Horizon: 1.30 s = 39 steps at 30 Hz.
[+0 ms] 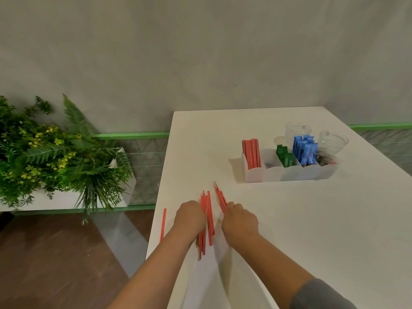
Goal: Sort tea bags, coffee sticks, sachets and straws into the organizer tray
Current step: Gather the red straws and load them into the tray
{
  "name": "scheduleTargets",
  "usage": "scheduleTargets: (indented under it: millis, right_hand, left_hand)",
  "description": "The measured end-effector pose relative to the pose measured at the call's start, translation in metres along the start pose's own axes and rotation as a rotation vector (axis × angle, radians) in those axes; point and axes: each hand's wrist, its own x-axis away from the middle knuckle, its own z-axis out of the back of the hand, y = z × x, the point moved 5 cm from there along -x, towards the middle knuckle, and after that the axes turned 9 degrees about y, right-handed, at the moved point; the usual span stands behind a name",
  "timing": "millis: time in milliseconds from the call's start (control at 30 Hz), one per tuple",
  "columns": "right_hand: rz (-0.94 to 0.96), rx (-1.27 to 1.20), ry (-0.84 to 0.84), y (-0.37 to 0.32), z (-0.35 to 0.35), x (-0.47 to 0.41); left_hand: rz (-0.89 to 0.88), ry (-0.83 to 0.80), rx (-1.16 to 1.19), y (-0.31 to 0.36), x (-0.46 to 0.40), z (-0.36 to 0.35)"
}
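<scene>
figure: gathering loose straws near the left edge of the white worktop point(289, 219). the right hand point(239, 224) pinches a small bunch of thin red-and-white striped straws point(220, 198) lifted off the surface; the left hand point(189, 216) rests curled on a loose pile of the same red straws point(208, 221), though whether its grip encloses any cannot be told. one stray red straw point(163, 225) lies apart, beside the worktop's left edge. the translucent white plastic organizer tray point(289, 172) stands well apart, toward the far right.

risks, as judged: the stray straw could roll off the edge if brushed by the left forearm; the thin bunch could splay or slip from a light pinch during the carry; a hurried insertion could topple the upright red straws point(251, 152) already in the tray's leftmost compartment.

counts: two hands; one tray with five visible compartments; one stray straw; pile and bunch too overlapped to count; several green sachets point(285, 158); several blue coffee sticks point(305, 150); dark packets point(323, 159) in the rightmost compartment, kind unclear; two clear plastic cups point(332, 141) behind.
</scene>
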Motion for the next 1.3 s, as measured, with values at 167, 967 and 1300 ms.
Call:
scheduleTargets:
  millis: [167, 967, 1300]
  right_hand:
    - [-0.025, -0.074, -0.033, 0.008, 0.004, -0.002]
    - [0.122, -0.248, 0.055, -0.016, 0.015, -0.009]
    - [0.197, -0.364, 0.067, -0.006, 0.037, -0.017]
  left_hand:
    - [0.015, -0.067, 0.073, 0.004, -0.003, 0.0]
    - [0.316, -0.248, 1.051, 0.033, 0.002, -0.012]
    - [0.173, -0.099, 1.032, 0.04, -0.014, -0.007]
